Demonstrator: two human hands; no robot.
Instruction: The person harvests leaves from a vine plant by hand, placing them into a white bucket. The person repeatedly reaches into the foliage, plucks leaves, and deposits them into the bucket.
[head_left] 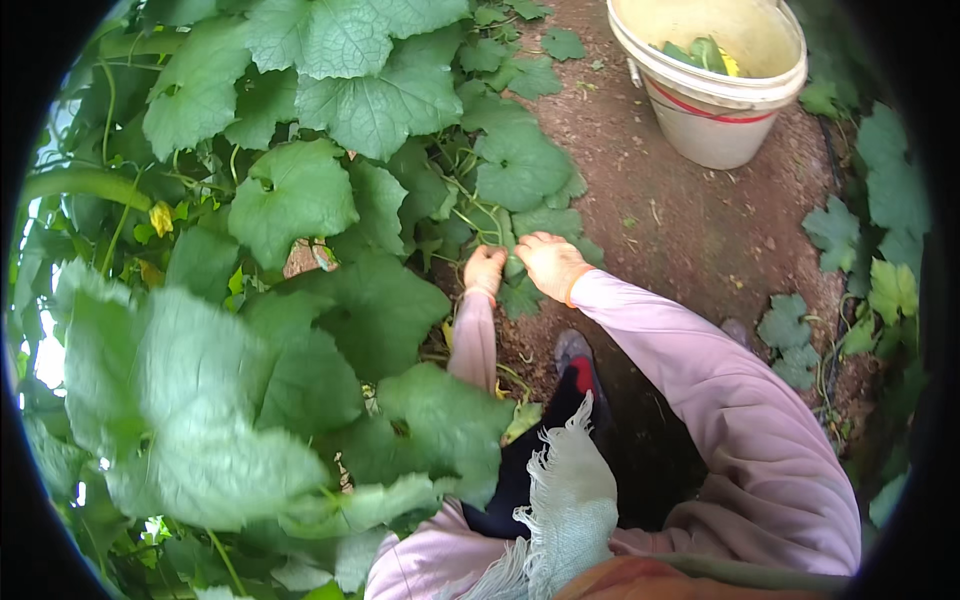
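Observation:
My left hand (pixel 486 270) is closed, fingers curled in, among the thin green stems of a leafy vine (pixel 470 215) at the path's left edge. Just to its right, my right hand (pixel 548 265) reaches in, its fingers bent and closed against the same stems and a broad leaf (pixel 545 222). The two hands are a short gap apart. What lies between the fingertips is too small and partly covered to make out. Both wrists show orange cuffs below pink sleeves.
Large leaves (pixel 390 310) crowd the left side, with a long green fruit (pixel 85 185) and a yellow flower (pixel 161 218). A white bucket (pixel 715 135) holding green and yellow pieces stands on the brown soil path (pixel 680 235). More vines (pixel 880 240) line the right.

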